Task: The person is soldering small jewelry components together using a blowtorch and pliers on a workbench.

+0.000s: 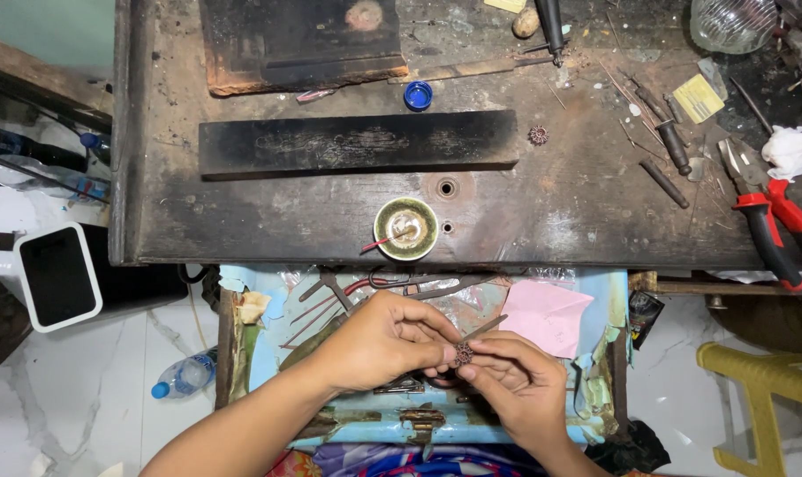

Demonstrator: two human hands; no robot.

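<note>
— What are the hands doing?

— Both meet over the open blue drawer [260, 353], below the tabletop's [578, 212] near edge. The left hand [379, 340] and right hand [516, 384] have their fingers pinched shut on one small round metal flower piece [464, 354] (a thin tool seems to run alongside).

— How to do it well?

— I'd say light grip, wrists braced.

— Counts?

— A second rosette [538, 135] mid-tabletop; one small dish [405, 228] at the near edge; one blue cap [418, 94]; red-handled pliers [767, 212] at the right edge.

1. It was a small craft workshop: a scarred, soot-blackened wooden bench [268, 221] filled the view.
2. Red-handled steel pliers [767, 216], dark metal files [670, 141] and a small round brass dish [405, 229] lay about.
</note>
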